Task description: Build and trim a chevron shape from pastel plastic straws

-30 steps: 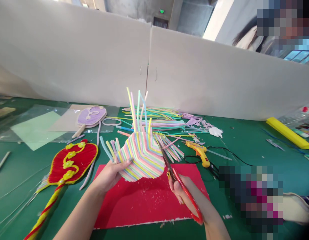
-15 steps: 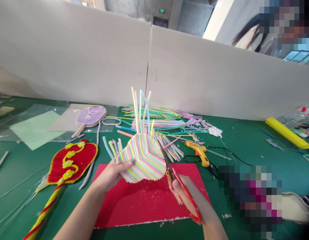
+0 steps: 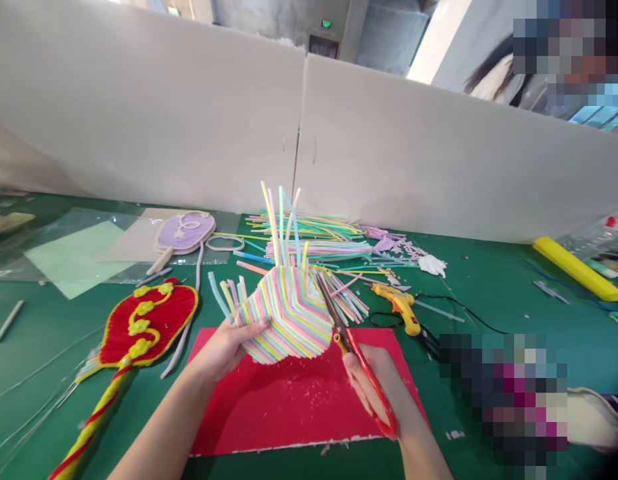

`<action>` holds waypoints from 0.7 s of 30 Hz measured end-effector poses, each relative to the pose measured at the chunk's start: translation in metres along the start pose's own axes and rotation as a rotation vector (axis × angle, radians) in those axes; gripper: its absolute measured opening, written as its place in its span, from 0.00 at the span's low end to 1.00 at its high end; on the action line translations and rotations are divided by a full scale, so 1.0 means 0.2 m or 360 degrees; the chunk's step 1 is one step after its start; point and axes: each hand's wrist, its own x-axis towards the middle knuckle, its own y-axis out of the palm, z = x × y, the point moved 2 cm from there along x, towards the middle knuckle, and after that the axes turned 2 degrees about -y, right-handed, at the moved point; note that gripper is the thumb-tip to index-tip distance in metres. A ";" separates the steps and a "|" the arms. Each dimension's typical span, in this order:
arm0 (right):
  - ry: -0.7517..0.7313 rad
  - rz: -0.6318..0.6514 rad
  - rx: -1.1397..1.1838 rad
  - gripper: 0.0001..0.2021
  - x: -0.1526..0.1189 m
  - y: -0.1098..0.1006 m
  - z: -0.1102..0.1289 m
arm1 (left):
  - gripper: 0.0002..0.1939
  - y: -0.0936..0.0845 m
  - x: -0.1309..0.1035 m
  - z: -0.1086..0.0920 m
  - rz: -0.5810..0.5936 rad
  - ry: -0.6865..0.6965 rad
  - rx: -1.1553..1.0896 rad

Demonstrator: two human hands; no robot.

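My left hand [image 3: 236,343] grips the left side of a striped pastel fan-shaped panel [image 3: 286,320] made of pipe cleaners laid in a chevron, thumb on its face. Several uncut pipe cleaners [image 3: 273,227] stick up from its top edge, and shorter ends poke out at the upper left. In my right hand [image 3: 371,373] is a pair of scissors [image 3: 356,347] with red handles. Their dark blades lie along the panel's right edge, pointing up and left. Beneath both hands lies a red board [image 3: 289,413] sprinkled with tiny fluff.
Left of me lies a red fan [image 3: 151,323] with yellow flowers and a twisted handle. Behind it is a purple fan [image 3: 186,231] on plastic sheets. Bundles of pipe cleaners [image 3: 313,250], a yellow glue gun [image 3: 401,307] and a yellow bar [image 3: 579,269] are farther off, before a white partition [image 3: 413,147].
The scissors' handles have drawn closer together, and my right hand has shifted slightly. The panel stays in my left hand almost unmoved; the whole view has shifted a little.
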 end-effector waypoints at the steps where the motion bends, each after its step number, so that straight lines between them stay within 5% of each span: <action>1: 0.0037 -0.0016 0.0035 0.24 0.00 0.00 0.00 | 0.37 0.00 0.00 0.00 -0.0003 -0.0004 0.0002; 6: 0.0120 -0.0088 0.0206 0.26 0.01 0.02 0.00 | 0.36 0.01 -0.01 -0.01 -0.0011 -0.0004 -0.0014; 14: -0.0180 -0.0146 0.0330 0.26 0.06 -0.02 -0.07 | 0.32 0.01 -0.01 -0.01 0.0121 -0.0057 0.0033; 21: -0.0200 -0.0429 0.0436 0.20 0.13 0.04 0.02 | 0.24 0.02 -0.03 0.03 0.0220 -0.0275 0.0306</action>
